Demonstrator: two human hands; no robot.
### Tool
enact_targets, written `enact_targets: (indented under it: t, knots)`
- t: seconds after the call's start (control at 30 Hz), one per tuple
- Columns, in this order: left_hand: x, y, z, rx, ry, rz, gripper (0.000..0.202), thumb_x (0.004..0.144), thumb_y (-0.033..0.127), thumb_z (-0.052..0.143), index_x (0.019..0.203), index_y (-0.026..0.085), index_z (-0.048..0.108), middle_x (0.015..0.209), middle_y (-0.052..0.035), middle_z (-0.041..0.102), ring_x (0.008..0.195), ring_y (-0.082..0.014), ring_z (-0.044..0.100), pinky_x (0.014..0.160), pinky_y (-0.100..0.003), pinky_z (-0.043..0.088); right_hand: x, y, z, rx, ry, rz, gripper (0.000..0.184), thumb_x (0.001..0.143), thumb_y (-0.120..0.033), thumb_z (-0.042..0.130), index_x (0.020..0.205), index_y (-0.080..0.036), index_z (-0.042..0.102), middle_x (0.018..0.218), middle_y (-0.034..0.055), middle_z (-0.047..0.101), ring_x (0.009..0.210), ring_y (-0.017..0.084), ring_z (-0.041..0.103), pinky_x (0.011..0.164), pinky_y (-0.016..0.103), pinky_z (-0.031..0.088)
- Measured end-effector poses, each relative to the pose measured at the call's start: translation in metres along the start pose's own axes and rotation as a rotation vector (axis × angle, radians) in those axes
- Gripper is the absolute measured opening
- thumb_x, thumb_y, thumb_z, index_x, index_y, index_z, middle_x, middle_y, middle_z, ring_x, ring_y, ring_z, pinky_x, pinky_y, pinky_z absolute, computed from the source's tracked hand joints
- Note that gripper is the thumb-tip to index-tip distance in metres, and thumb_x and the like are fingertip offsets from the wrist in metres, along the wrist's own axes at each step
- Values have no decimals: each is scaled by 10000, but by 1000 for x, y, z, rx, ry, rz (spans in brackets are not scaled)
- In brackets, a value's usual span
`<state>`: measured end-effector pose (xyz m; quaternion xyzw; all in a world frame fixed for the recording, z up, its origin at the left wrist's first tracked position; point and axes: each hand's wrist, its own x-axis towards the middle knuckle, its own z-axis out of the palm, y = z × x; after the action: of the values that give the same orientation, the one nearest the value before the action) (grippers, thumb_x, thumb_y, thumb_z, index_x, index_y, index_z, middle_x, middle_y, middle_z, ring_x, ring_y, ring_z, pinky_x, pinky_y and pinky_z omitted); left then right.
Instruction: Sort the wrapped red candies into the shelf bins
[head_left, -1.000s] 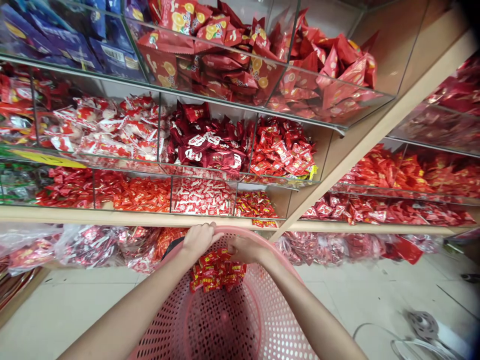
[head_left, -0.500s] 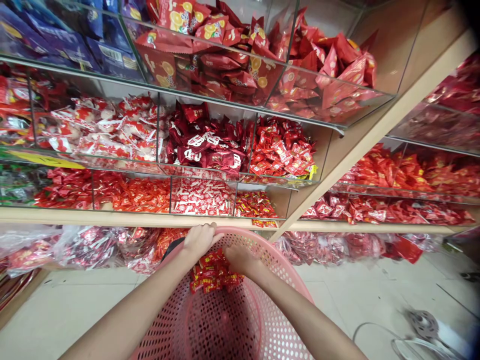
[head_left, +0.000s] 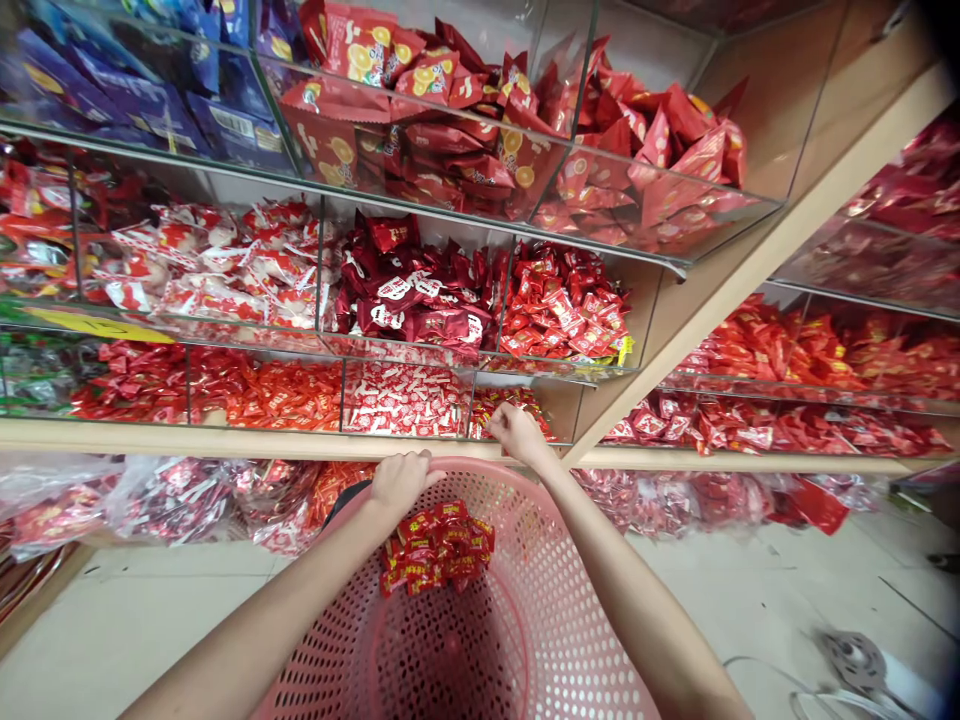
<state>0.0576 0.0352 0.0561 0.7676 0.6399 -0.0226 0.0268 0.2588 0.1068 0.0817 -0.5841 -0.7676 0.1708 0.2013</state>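
Note:
My left hand (head_left: 401, 480) grips the far rim of a pink plastic basket (head_left: 577, 590) with holes all over its wall. Inside the basket, against its far side, lies a small heap of red-and-yellow wrapped candies (head_left: 439, 545). Beyond the rim, my right hand (head_left: 519, 434) is at the front of a low shelf compartment with similar small red-and-yellow candies (head_left: 489, 402). Its fingers are curled together, and whatever they hold, if anything, is hidden.
Glass-fronted shelves hold red snack bags (head_left: 427, 75), dark red packets (head_left: 416, 285) and red-and-white sweets (head_left: 405, 398). A wooden upright (head_left: 660, 360) divides the units. Plastic bags of sweets (head_left: 172, 495) sit below the ledge. A white device with a cable (head_left: 859, 660) is on the floor.
My right hand has risen out of the basket to the low candy compartment. The candies in the basket are now in full view. My left hand stays on the rim.

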Motion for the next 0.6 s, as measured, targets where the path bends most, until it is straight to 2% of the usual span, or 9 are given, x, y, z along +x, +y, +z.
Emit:
enact_targets:
  t: [0.07, 0.2, 0.27, 0.47, 0.6]
  knots:
    - [0, 0, 2, 1, 7, -4, 526, 856, 540, 342, 1067, 113, 567, 876, -159, 683, 858, -288, 655, 678, -341, 486, 16, 9, 9, 32, 4, 2, 125, 740, -238, 569, 842, -168, 587, 733, 5, 610, 653, 117, 526, 593, 211, 354]
    - [0, -1, 4, -4, -3, -19, 512, 859, 531, 346, 1073, 120, 564, 874, -164, 685, 862, -280, 658, 681, -329, 489, 40, 16, 35, 55, -91, 3, 328, 647, -269, 664, 951, -161, 608, 908, 41, 627, 777, 144, 549, 672, 230, 394]
    - [-1, -2, 5, -4, -4, -24, 515, 863, 528, 340, 1078, 116, 562, 863, -164, 688, 854, -284, 661, 679, -334, 492, 48, 18, 46, 52, -104, 11, 380, 610, -267, 689, 968, -165, 618, 930, 43, 629, 795, 151, 554, 691, 234, 400]
    - [-4, -4, 4, -19, -8, -44, 507, 870, 519, 327, 1054, 110, 563, 856, -164, 691, 835, -310, 663, 649, -366, 502, 57, 26, 54, 87, -107, -60, 208, 586, -152, 654, 791, -173, 631, 789, 10, 625, 715, 138, 530, 659, 226, 399]
    - [-4, -3, 4, -30, -15, -48, 474, 870, 500, 350, 1043, 113, 563, 854, -161, 692, 837, -313, 663, 650, -372, 505, 56, 27, 53, 107, -115, -81, 181, 581, -102, 613, 753, -157, 598, 752, -6, 598, 667, 115, 495, 633, 210, 388]
